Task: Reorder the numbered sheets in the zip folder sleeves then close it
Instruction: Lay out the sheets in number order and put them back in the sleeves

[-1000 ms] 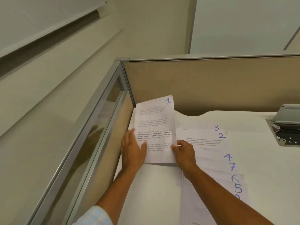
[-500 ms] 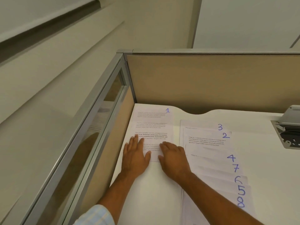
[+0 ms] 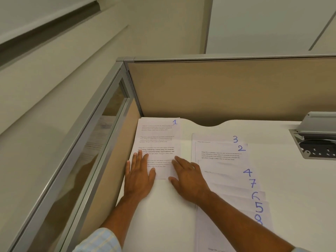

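Observation:
Sheet 1 [image 3: 160, 135], white with printed text and a blue "1" at its top right, lies flat in the desk's far left corner. My left hand [image 3: 139, 176] rests flat on its lower left part with fingers straight. My right hand [image 3: 188, 179] lies flat across its lower right edge, fingers spread. To the right, an overlapping fan of numbered sheets [image 3: 229, 171] shows 3, 2, 4, 7, 6, 5, 8 from far to near. My right forearm crosses the fan's near part. No zip folder is in view.
The white desk [image 3: 163, 215] is boxed in by a beige partition [image 3: 227, 88] at the back and a glass-and-metal panel [image 3: 101, 142] on the left. A grey cable hatch [image 3: 316, 139] sits open at the far right.
Sheet 1 was held up off the desk by both hands a second ago. It now lies flat in the corner, with both hands pressing on it.

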